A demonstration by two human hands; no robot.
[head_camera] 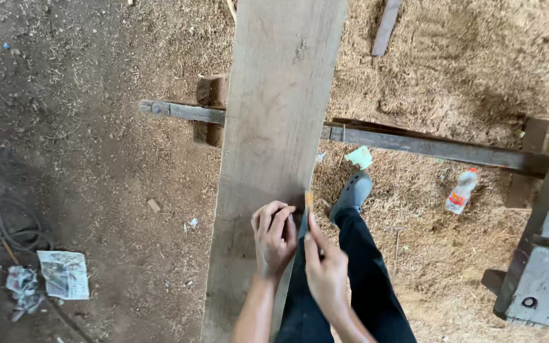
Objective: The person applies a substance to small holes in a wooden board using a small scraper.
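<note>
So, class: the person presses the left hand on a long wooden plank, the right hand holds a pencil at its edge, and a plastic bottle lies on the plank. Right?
Not quite. The head view shows the plastic bottle lying on the sawdust floor, right of the plank, not on it. The left hand does press the plank, and the right hand holds the pencil at its edge.

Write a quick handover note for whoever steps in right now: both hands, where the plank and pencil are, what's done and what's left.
Left hand: fingers curled, pressed on the wooden plank near its right edge.
Right hand: holds a pencil upright, its tip at the plank's right edge, just beside the left fingers.
Plank: lies across a dark crossbar above the sawdust floor.
Done: hands and pencil are placed at the edge; no drawn line is visible.
Left: probably the marking at that spot.
Nearby: a plastic bottle lies on the floor to the right.
</note>
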